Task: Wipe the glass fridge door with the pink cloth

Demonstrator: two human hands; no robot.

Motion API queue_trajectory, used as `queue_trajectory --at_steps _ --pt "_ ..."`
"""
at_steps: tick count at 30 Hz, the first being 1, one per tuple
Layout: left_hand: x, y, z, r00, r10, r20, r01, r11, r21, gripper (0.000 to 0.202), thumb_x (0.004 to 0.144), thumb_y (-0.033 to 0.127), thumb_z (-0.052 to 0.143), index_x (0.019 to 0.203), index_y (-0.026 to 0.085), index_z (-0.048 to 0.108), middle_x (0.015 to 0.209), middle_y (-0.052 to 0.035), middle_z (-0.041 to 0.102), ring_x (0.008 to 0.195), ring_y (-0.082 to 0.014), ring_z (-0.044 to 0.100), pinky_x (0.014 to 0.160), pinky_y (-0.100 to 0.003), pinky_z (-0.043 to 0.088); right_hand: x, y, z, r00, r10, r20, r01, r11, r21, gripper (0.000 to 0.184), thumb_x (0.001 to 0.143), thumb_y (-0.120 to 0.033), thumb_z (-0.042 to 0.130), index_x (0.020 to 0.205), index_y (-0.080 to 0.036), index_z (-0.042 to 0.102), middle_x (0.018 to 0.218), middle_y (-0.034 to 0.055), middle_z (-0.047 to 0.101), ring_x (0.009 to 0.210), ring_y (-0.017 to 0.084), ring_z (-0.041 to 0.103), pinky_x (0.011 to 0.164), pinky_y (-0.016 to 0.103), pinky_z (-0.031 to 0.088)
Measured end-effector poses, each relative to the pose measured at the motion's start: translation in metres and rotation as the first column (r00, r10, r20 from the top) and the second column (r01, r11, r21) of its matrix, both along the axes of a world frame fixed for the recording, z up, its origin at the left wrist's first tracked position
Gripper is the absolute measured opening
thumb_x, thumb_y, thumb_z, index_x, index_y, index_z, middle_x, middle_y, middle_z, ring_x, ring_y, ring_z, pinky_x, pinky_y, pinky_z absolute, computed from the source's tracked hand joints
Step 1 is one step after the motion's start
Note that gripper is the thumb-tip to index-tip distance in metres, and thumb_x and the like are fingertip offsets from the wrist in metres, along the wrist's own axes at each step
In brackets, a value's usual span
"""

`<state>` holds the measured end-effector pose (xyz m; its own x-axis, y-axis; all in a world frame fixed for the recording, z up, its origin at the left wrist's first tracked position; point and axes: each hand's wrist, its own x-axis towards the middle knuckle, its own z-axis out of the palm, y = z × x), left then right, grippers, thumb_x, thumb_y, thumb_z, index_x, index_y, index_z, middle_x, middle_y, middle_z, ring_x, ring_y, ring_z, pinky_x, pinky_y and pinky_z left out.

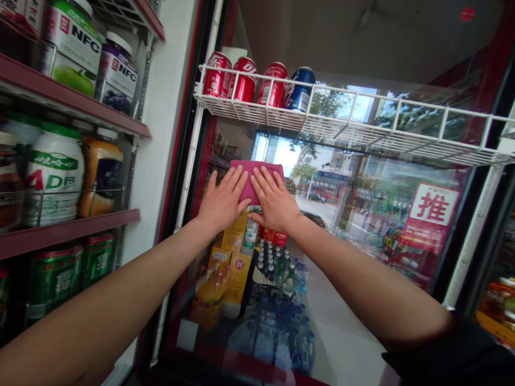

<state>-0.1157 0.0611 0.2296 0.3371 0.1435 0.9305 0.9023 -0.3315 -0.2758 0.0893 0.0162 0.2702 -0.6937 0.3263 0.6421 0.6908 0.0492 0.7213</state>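
Reaching forward with both bare forearms, the right one (362, 279) leading from a black sleeve (454, 354), the left one (120, 295) passing beside stocked shelves (72, 234). Pressing a pink cloth (248, 188), apparently folded, to the glass door (341, 316) with left hand (220, 206) and right hand (277, 206), side by side and palms down. On both, with fingers stretched out and slightly spread, laid flat rather than pinching; at the left, with the little finger beyond the cloth's edge.

Judged by this contact, under way rather than finished. Covering just one small patch of glass, below the white wire rack (354, 93); leaving the wide stretch to the right and the lower part outside the cloth's reach for now. Impossible to tell wiped from unwiped there, for want of clear streaks or smears. Above, on the rack, untouched: three red cans (244, 80) and a blue can (301, 90).

Farther off, seen through or mirrored in the glass, hard to say which: yellow boxes (238, 273), packed bottles (277, 332) and a bright street (322, 198).
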Motion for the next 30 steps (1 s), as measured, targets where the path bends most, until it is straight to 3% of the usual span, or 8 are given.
queue_trajectory --at_steps 8,13,23,30 --pt "-0.051 0.015 -0.007 0.999 0.032 0.025 -0.032 0.999 -0.027 0.077 0.113 0.048 0.046 0.176 0.007 0.028 0.182 -0.0133 0.019 0.169 -0.0312 0.023 0.137 -0.059 0.009 -0.054 0.023 0.002 0.998 0.064 0.015 -0.063 0.995 -0.083 0.119 0.092 -0.071 0.072 0.175 0.002 0.026 0.183 0.0199 0.01 0.172 0.038 0.007 0.141 0.056 0.003" --pt "-0.078 0.027 -0.022 0.998 0.064 0.025 -0.062 0.997 -0.049 0.078 0.112 0.045 0.048 0.175 0.004 0.027 0.182 -0.0156 0.017 0.169 -0.0325 0.023 0.137 -0.056 0.012 -0.082 0.039 -0.009 0.993 0.113 0.02 -0.111 0.989 -0.096 0.121 0.089 -0.068 0.077 0.174 0.002 0.027 0.183 0.0199 0.011 0.172 0.038 0.006 0.141 0.055 0.001" --pt "-0.099 0.024 -0.068 0.993 0.116 -0.023 -0.117 0.991 -0.062 0.072 0.111 0.037 0.045 0.171 -0.002 0.035 0.181 -0.0179 0.02 0.168 -0.0311 0.025 0.138 -0.052 0.014 -0.113 0.057 -0.071 0.986 0.163 -0.046 -0.167 0.981 -0.102 0.12 0.089 -0.059 0.083 0.174 0.004 0.026 0.182 0.0212 0.004 0.172 0.038 -0.004 0.141 0.055 -0.004" --pt "-0.093 0.018 -0.126 0.987 0.158 -0.03 -0.16 0.984 -0.073 0.069 0.111 0.039 0.045 0.167 -0.002 0.043 0.178 -0.0204 0.026 0.165 -0.0347 0.033 0.136 -0.055 0.021 -0.103 0.064 -0.121 0.988 0.153 0.036 -0.146 0.978 -0.147 0.114 0.095 -0.061 0.078 0.174 0.001 0.026 0.181 0.0175 0.003 0.172 0.036 0.001 0.14 0.052 -0.009"
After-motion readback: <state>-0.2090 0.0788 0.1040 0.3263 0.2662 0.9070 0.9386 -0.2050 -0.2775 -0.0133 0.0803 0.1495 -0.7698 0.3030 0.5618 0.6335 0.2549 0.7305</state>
